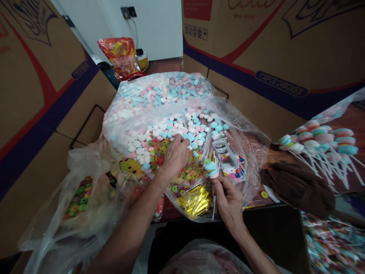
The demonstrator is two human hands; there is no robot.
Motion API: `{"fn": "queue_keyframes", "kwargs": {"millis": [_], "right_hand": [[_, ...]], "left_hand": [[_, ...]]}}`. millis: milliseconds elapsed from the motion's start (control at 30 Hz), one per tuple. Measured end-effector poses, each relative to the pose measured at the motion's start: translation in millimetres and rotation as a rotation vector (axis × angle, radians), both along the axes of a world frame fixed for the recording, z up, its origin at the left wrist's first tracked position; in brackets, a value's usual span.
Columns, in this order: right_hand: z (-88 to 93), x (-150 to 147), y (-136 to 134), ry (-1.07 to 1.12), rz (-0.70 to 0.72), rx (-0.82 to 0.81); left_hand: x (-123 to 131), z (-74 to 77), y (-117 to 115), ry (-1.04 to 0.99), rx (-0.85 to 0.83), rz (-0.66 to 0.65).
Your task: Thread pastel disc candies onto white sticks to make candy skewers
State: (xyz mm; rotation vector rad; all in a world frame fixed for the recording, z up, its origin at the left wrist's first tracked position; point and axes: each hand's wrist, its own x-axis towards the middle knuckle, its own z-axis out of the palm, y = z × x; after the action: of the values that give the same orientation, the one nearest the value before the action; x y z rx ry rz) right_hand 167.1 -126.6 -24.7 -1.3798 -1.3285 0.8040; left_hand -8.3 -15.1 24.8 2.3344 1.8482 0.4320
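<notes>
Candy skewer (210, 167), blue, pink and green sweets on white stick (214, 208): long axis running up the view, pinched in right hand (228, 198). Left hand (176, 154): separate, farther out and leftward, where pastel candies (168, 125) meet gummy rings (192, 171); fingers bent, grip indeterminate. Gold twist ties (196, 201): left of stick.

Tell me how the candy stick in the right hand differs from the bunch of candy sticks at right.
The candy stick is single; the bunch holds many. The right hand grips the candy stick, while the bunch rests on the table. Both have coloured candies on white sticks.
</notes>
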Motion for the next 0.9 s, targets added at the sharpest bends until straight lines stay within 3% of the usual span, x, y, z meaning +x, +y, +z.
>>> {"fn": "queue_keyframes", "kwargs": {"millis": [267,467,667,900], "right_hand": [[-4.6,0.3,0.0,-0.020,0.010,0.027],[-2.1,0.2,0.3,-0.024,0.010,0.022],[-1.9,-0.1,0.3,-0.032,0.018,0.019],[-4.1,0.7,-0.4,-0.038,0.015,-0.003]], "left_hand": [[1.9,-3.1,4.0,-0.429,-0.065,0.061],[21.1,-0.4,10.4,-0.180,-0.007,-0.045],[37.6,-1.5,17.0,0.101,-0.052,-0.013],[37.5,-6.4,14.9,0.015,0.007,0.083]]}}
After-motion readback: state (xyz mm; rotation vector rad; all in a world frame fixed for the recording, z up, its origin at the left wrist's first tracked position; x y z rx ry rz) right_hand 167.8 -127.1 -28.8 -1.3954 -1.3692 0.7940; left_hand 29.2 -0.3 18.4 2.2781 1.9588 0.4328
